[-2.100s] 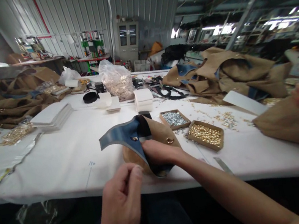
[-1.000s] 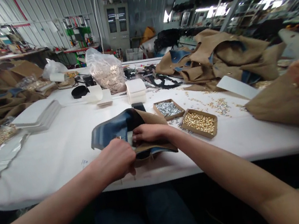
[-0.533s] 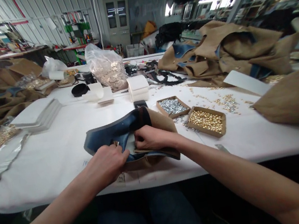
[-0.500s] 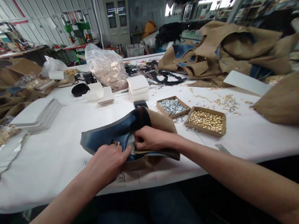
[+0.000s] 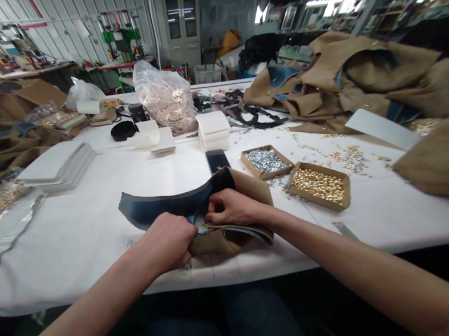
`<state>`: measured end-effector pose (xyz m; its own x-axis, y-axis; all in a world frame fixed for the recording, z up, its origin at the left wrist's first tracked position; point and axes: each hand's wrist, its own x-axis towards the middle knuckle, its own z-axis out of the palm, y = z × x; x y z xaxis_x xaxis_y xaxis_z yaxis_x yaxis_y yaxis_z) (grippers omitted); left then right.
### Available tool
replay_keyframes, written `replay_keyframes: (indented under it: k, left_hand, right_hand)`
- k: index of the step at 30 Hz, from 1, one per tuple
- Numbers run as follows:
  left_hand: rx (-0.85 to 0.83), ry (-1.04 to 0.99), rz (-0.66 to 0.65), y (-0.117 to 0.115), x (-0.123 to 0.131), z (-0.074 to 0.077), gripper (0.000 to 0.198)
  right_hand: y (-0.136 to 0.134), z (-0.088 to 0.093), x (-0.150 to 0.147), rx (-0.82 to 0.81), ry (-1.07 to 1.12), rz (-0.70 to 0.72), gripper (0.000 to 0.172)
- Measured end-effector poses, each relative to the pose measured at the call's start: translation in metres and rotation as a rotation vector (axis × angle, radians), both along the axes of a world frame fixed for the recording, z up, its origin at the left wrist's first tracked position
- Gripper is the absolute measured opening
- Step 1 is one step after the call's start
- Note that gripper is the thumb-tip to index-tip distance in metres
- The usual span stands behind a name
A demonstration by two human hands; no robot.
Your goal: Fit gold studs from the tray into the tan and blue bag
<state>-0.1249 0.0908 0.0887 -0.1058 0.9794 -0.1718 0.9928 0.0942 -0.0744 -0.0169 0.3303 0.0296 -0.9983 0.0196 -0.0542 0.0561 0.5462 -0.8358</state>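
A tan leather piece with a dark blue lining (image 5: 161, 205) lies on the white table (image 5: 85, 215) near its front edge. My left hand (image 5: 168, 241) is closed on the lining's lower edge, knuckles up. My right hand (image 5: 231, 207) pinches the fold of the same piece just to the right, fingers curled together. The two hands almost touch. What sits between the fingertips is hidden. The tan outer side (image 5: 254, 186) curls up behind my right hand.
Two small cardboard trays stand to the right: silver fittings (image 5: 265, 161) and gold fittings (image 5: 319, 185), with loose ones scattered beyond. A black strip (image 5: 217, 160), white rolls (image 5: 213, 129), a clear bag of parts (image 5: 166, 103) and tan piles (image 5: 347, 77) lie behind.
My left hand came up from below the table edge and closed on the lining beside my right hand. The blue flap has flattened and stretched out to the left.
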Motion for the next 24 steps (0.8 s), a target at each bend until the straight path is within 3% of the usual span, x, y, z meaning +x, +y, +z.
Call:
replay_keyframes:
  k: [5,9,12,17,24]
  left_hand:
    - [-0.011,0.023,-0.01,0.0,0.005,0.0,0.015]
    - [-0.024,0.016,0.008,-0.002,0.006,-0.005,0.023]
    - [-0.028,-0.001,0.019,-0.001,0.001,-0.009,0.021]
    - [-0.043,0.005,0.032,-0.001,-0.001,-0.013,0.016]
    - [-0.046,-0.01,0.052,-0.002,0.001,-0.015,0.021]
  right_hand:
    - [-0.001,0.0,0.005,0.006,0.072,0.017,0.021]
    - [-0.003,-0.003,0.002,-0.12,0.113,0.057,0.02]
    - [-0.002,-0.007,-0.003,-0.183,0.08,0.008,0.024]
    - [0.004,-0.009,-0.006,-0.182,-0.064,-0.113,0.026]
    - [0.006,-0.001,0.003,-0.147,-0.083,-0.047,0.028]
